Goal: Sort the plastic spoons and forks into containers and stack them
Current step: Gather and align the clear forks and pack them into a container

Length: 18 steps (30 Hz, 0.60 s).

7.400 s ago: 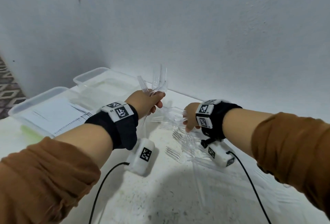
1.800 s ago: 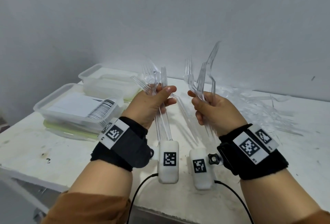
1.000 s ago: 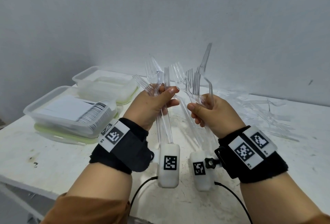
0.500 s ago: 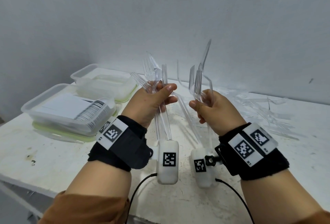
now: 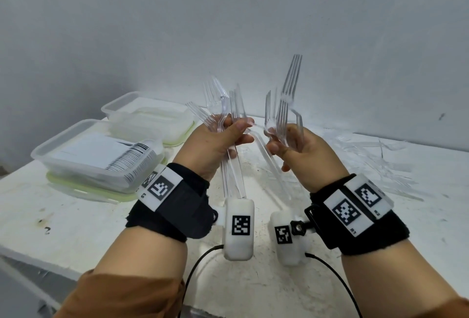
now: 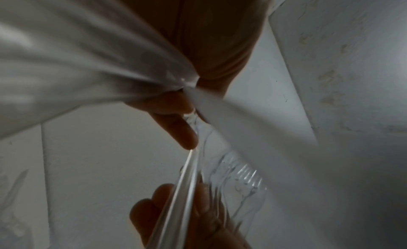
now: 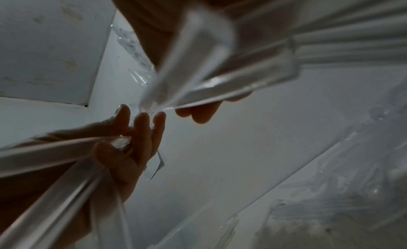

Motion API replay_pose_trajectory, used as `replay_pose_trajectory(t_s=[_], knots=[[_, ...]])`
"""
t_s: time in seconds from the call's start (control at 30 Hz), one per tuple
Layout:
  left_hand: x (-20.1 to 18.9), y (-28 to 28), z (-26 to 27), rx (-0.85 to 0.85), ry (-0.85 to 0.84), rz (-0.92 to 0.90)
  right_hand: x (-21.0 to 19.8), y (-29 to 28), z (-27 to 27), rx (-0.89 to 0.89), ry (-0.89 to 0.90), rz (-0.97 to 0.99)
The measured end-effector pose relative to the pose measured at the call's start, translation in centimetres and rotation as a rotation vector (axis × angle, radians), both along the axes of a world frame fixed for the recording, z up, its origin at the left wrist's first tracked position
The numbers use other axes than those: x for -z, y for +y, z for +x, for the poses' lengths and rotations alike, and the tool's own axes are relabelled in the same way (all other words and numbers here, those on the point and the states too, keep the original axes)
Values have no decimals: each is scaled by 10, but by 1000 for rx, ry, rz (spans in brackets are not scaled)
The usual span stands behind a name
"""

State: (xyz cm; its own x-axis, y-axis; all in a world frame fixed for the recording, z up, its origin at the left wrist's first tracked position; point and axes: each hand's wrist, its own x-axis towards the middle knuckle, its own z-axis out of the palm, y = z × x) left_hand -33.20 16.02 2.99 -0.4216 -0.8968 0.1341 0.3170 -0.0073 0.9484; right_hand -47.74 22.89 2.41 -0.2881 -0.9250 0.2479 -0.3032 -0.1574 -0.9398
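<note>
Both hands are raised over the white table (image 5: 76,229). My left hand (image 5: 228,135) grips a bunch of clear plastic forks (image 5: 220,104), tines up and fanned, handles running down past the wrist. My right hand (image 5: 281,140) grips several more clear forks (image 5: 285,112), tines up, one standing taller than the rest. The two bunches stand a small gap apart. In the left wrist view my fingers (image 6: 176,117) close round blurred handles (image 6: 66,61). The right wrist view shows the right fingers (image 7: 198,115) on fork handles (image 7: 220,64).
Two clear plastic containers stand at the table's left: a near one (image 5: 76,140) with a barcode label and a far one (image 5: 121,107), each on a pale green lid. Loose clear cutlery (image 5: 368,155) lies scattered at the right. A wall rises close behind.
A second ago the two bunches of forks were touching; the right hand has since drawn slightly to the right, leaving a gap. Both hands keep their hold.
</note>
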Motion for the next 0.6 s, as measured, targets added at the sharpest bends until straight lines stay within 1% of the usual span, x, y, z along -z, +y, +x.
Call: replay_pose_trajectory(t_s=[0.23,0.6], knots=[[4,-1,2,-51,-42,-59,4,2,3,-55,-9,42],[6,0,1,-62,-75,-109,6,0,3,-59,-74,72]])
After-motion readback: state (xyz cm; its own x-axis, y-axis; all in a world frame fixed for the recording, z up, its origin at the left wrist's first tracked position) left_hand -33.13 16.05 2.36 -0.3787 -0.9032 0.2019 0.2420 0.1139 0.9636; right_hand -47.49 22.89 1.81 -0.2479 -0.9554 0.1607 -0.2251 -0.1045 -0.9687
